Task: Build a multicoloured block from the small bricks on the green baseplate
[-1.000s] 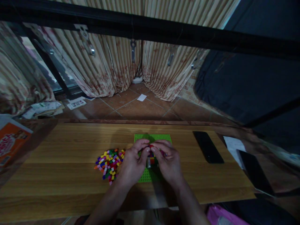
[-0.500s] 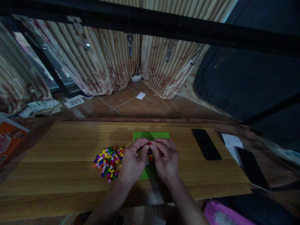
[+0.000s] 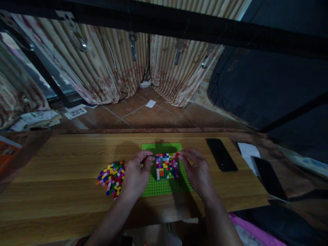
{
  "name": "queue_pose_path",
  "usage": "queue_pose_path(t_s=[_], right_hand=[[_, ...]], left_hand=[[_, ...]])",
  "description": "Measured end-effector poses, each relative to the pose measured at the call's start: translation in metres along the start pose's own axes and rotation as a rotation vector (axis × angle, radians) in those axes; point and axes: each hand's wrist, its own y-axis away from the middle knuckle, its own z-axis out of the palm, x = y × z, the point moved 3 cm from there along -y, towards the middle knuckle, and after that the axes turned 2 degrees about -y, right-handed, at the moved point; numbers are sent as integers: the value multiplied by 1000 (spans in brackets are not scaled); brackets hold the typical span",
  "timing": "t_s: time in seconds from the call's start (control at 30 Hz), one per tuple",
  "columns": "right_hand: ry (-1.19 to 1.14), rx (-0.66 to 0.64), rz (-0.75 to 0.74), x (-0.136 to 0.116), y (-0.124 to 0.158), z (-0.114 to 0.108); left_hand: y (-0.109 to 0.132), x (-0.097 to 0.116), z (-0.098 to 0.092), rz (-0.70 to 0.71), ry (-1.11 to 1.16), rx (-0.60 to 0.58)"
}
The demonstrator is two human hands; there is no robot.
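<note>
Both hands are over the green baseplate (image 3: pixel 160 188) on the wood table (image 3: pixel 64 171), 1 at each side of the multicolored brick block (image 3: pixel 166 166). Block sits on the plate, roughly mid-plate, studs up, rows packed tight; white bricks run down its left edge. Right hand (image 3: pixel 198 171): thumb and forefinger pinched on 1 red brick (image 3: pixel 177 155) at the block's far right corner; from here can't tell if that brick is pressed down. Left hand (image 3: pixel 137 174): thumb and forefinger nearly together just beside the block's far left corner; gap is narrow, can't tell if anything small is in it. Loose brick pile (image 3: pixel 110 178) is on the table just left of the left hand, mixed colors. Black phone (image 3: pixel 221 155) lies flat, well right of the plate.
</note>
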Motion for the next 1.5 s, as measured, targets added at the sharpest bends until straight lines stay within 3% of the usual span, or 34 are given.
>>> queue_pose_path(t_s=[0.23, 0.47, 0.63, 0.87, 1.17, 1.37, 1.5], right_hand=[[102, -150, -52, 4, 2, 14], [129, -89, 5, 6, -2, 19], [10, -59, 132, 11, -6, 19], [-245, -84, 468, 28, -5, 23], [-328, -37, 527, 31, -6, 25], [-593, -99, 713, 36, -2, 34], [-643, -124, 736, 38, -2, 34]], left_hand=[[0, 0, 1, -15, -30, -5], [-2, -6, 4, 0, -42, -22], [-1, -5, 4, -6, -37, -32], [2, 0, 5, -17, -69, -61], [3, 4, 6, -31, -39, -57], [4, 8, 7, -44, -55, -62], [4, 8, 7, -44, -54, -42]])
